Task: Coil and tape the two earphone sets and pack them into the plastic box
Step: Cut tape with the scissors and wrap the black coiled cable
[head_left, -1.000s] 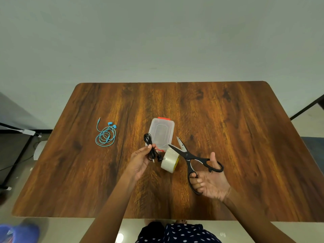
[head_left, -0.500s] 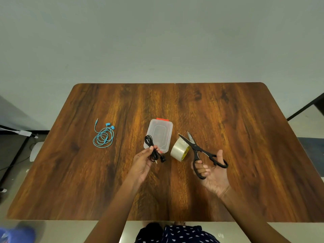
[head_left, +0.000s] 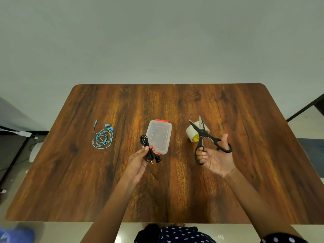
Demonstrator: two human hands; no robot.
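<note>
- Black earphones (head_left: 148, 149), already bunched into a coil, are pinched between thumb and fingertips of the left hand (head_left: 138, 163), just above the wooden surface (head_left: 175, 190) and right beside the plastic box (head_left: 159, 135).
- Right hand (head_left: 216, 159) holds black scissors (head_left: 205, 142), fingers through one loop and thumb through the other, blades apart and pointing away from the person.
- Clear box sits mid-surface, lid on, orange clips at both ends.
- Blue earphones (head_left: 103, 137) lie loosely coiled, well off to the left.
- Tape roll (head_left: 192, 133) stands on edge under the scissor blades, right of the box.
</note>
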